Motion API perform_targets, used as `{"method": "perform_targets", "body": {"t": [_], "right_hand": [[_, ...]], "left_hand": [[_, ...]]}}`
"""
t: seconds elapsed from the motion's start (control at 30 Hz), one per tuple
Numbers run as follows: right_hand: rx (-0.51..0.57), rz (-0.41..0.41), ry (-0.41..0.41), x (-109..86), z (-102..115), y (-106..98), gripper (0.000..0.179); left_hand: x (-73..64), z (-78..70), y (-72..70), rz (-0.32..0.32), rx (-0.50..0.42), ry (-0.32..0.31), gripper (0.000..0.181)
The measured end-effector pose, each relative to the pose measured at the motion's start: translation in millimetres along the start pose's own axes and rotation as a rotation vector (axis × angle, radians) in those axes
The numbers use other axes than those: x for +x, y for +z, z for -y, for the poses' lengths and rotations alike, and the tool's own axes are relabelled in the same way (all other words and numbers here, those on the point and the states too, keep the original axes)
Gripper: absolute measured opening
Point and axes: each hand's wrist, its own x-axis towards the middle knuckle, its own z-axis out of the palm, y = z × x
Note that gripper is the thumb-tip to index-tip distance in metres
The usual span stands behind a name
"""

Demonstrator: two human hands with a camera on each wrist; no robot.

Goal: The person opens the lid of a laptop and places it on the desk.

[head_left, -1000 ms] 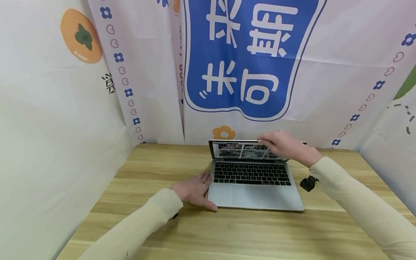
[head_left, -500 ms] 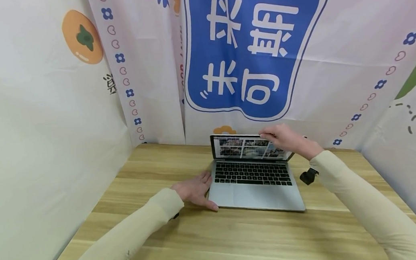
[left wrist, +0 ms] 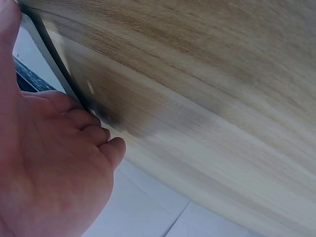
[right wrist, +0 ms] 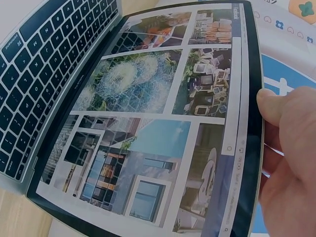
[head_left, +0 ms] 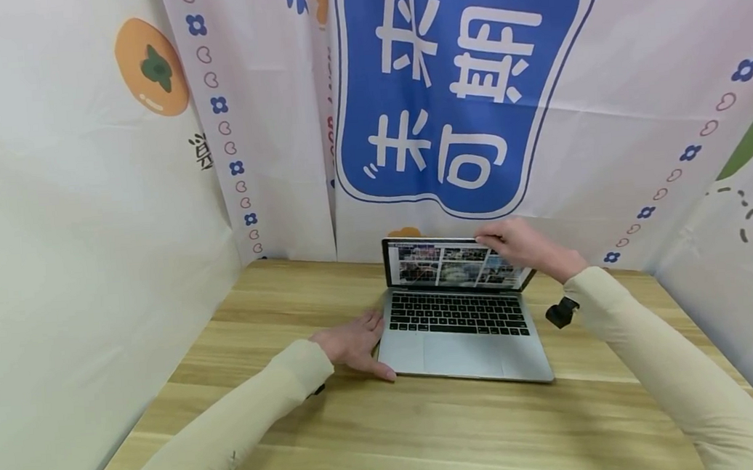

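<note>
A silver laptop (head_left: 462, 354) stands unfolded on the wooden table, its lit screen (head_left: 440, 265) showing a grid of photos above a black keyboard. My right hand (head_left: 526, 245) pinches the top edge of the lid toward its right corner. In the right wrist view the thumb (right wrist: 270, 106) lies on the screen's bezel, with fingers behind the lid. Beside the left edge of the laptop base rests my left hand (head_left: 353, 344), fingers stretched along that side and thumb near the front corner. The left wrist view shows its fingertips (left wrist: 81, 118) against the base's edge.
The wooden table (head_left: 378, 439) reaches back to a printed cloth wall (head_left: 279, 162) close behind the lid. White side walls (head_left: 89, 248) stand at left and right. A small black device (head_left: 562, 312) is strapped at the right wrist.
My right hand has risen slightly and tilted the laptop lid further back, so more of the screen shows. The left hand and the laptop base stay in place.
</note>
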Motion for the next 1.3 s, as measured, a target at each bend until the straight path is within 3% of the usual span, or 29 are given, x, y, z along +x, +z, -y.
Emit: {"method": "perform_targets", "body": {"t": [0.6,0.97,1.3], "right_hand": [[0.034,0.053,0.137,7.4,-10.3,-9.5,0.024],[0.023,0.086,0.136,13.3,-13.3,-13.7,0.027],[0.025,0.068,0.144,14.8,-18.9,-16.1,0.026]], "left_hand": [[-0.4,-1.0,-1.7,0.010,-0.006,0.004,0.123],[1.6,-0.2,1.2,0.008,-0.014,-0.004,0.124],[3.6,1.6,2.8,0.007,-0.022,-0.009,0.124]]}}
